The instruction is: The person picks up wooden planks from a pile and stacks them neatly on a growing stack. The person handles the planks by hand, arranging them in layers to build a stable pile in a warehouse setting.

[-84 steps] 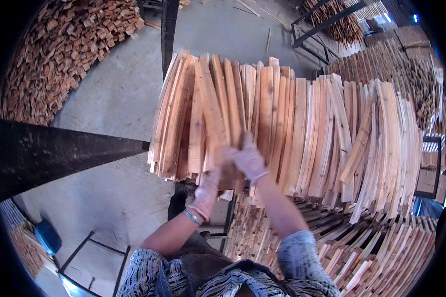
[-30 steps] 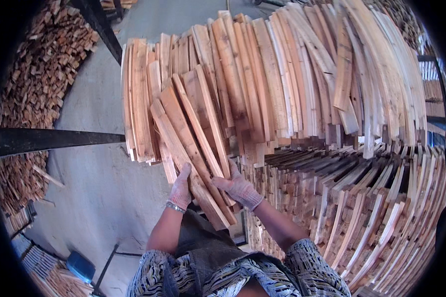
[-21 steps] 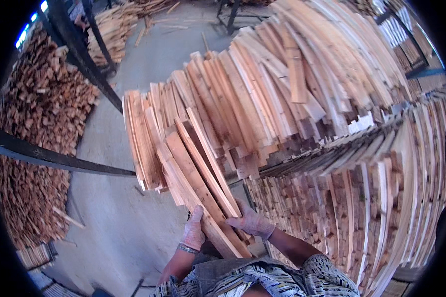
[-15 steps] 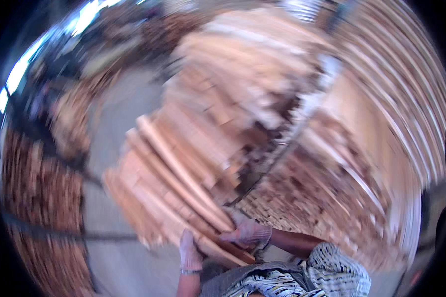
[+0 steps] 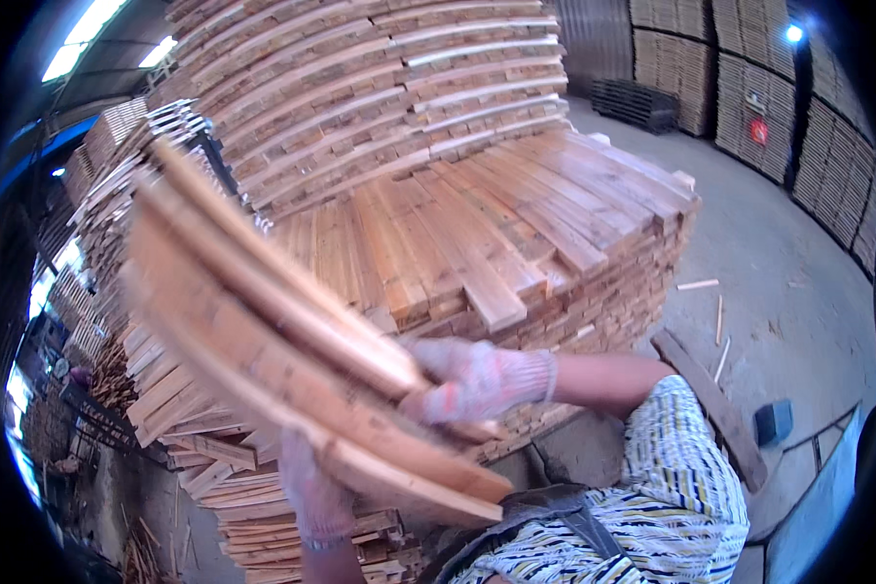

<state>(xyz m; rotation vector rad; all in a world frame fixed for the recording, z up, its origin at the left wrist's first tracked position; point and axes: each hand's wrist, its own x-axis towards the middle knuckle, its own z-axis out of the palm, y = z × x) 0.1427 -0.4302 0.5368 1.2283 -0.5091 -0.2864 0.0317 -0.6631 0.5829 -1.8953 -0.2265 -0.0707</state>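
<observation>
A small bundle of long wooden boards (image 5: 302, 380) slants up to the left in front of me, blurred toward its far end. My right hand (image 5: 477, 380), in a pale knitted glove, is closed on the bundle's right side near its lower end. Beneath the lower left edge, my left hand (image 5: 313, 487), gloved too, supports the boards; its fingers are mostly hidden behind them. Just beyond the bundle is a waist-high stack of planks (image 5: 438, 238), its top layer laid side by side, one plank (image 5: 496, 299) jutting toward me.
Behind the stack rises a tall wall of layered boards (image 5: 389, 88). Loose planks lie in a pile (image 5: 273, 530) at lower left. On the concrete floor (image 5: 720, 243) at right are thin wood strips, a dark beam (image 5: 711, 409) and a dark block (image 5: 774, 422). Tall stacks (image 5: 759, 107) stand far right.
My view has swung to the right, from the piles at the left to the flat-topped stack. The boards have come along in both hands and now point more steeply upward.
</observation>
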